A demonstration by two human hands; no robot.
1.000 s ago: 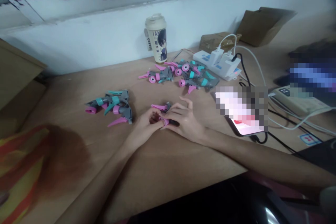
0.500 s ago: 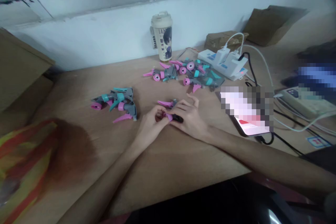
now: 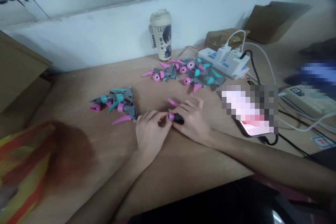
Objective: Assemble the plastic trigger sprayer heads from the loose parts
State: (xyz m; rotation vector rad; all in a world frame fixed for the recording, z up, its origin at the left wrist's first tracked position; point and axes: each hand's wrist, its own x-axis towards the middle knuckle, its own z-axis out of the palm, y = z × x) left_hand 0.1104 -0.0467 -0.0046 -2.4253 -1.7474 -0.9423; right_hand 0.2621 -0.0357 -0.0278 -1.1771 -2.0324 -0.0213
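My right hand (image 3: 195,120) is wrapped round a grey trigger sprayer head with a pink collar (image 3: 171,116); its pink trigger (image 3: 173,103) sticks out beyond the fingers, and most of the body is hidden. At the collar's open end, the thumb and fingertips of my left hand (image 3: 151,131) are pinched together, touching the ring. Left of my hands lies a small pile of grey sprayer heads (image 3: 120,98) with teal and pink parts. A larger group of similar sprayer heads (image 3: 196,72) lies further back.
Behind the larger group stands a lidded coffee cup (image 3: 161,36) by the wall. A white power strip (image 3: 210,55) with plugs and cables sits right of it. A phone (image 3: 244,115) lies at right, cardboard boxes (image 3: 275,21) behind, and a red-yellow bag (image 3: 28,161) at front left.
My left fingers have shifted round the pink collar, with the hand's back now turned more upward. The held sprayer head has turned slightly, and its trigger has moved right.
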